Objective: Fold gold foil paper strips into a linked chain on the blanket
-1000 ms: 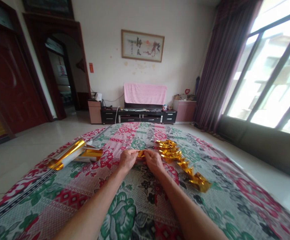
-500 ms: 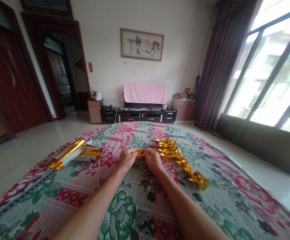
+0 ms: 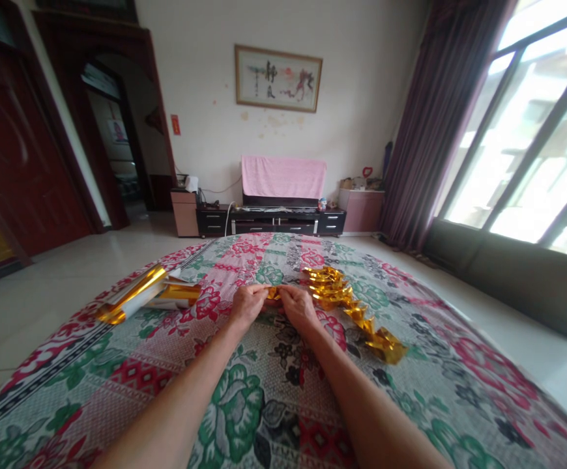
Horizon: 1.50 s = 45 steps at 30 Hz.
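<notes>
Your left hand (image 3: 249, 305) and right hand (image 3: 299, 306) grasp a gold piece (image 3: 274, 293) between them, just left of the folded foil (image 3: 335, 296). The rolls (image 3: 137, 294), on the cloth (image 3: 237, 413), lie well left of the folded foil.

We face a tabletop (image 3: 459, 397), a piece of foil (image 3: 274, 293) between our left hand (image 3: 248, 306) and right hand (image 3: 300, 307). Rolled foil (image 3: 141, 293) lies to our left, a row of foil pieces (image 3: 335, 294) to our right. Behind the tabletop stands a cabinet (image 3: 296, 227), with a picture (image 3: 278, 78) on the wall (image 3: 362, 98) above.
</notes>
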Available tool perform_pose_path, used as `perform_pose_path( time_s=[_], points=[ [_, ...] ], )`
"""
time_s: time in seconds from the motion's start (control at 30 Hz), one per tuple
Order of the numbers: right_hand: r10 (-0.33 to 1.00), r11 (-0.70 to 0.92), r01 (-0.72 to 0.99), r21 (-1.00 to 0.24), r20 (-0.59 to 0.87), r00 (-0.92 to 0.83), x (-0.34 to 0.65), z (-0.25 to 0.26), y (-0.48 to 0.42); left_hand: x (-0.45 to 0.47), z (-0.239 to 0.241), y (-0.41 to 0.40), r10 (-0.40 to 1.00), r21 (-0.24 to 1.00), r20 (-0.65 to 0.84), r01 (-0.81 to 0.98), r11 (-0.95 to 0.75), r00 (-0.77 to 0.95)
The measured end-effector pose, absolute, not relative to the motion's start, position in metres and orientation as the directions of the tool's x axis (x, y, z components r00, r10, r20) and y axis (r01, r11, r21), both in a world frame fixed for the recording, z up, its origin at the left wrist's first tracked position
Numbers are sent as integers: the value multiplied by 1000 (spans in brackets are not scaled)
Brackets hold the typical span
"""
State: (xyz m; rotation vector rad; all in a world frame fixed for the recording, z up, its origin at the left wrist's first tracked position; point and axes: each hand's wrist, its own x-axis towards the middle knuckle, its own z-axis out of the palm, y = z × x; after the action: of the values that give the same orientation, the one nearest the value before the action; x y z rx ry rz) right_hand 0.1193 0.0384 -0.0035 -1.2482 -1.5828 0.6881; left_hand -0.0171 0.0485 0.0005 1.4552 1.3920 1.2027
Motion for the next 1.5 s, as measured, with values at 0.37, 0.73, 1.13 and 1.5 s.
perform_pose_path(
  time_s=[0.37,0.73,1.13,1.5],
  points=[
    [957,263,314,-912,288,34,118,2,36,-19,1,48,987,964,160,215,-156,-3],
    [946,283,365,-887,321,45,117,-7,41,-18,-3,48,973,910,225,368,-191,-50],
    [943,287,404,-869,331,42,118,1,34,-19,-5,51,984,949,174,270,-161,-25],
    [940,309,410,-858,342,9,119,-1,36,-20,7,42,984,922,175,357,-153,-32]
  ],
)
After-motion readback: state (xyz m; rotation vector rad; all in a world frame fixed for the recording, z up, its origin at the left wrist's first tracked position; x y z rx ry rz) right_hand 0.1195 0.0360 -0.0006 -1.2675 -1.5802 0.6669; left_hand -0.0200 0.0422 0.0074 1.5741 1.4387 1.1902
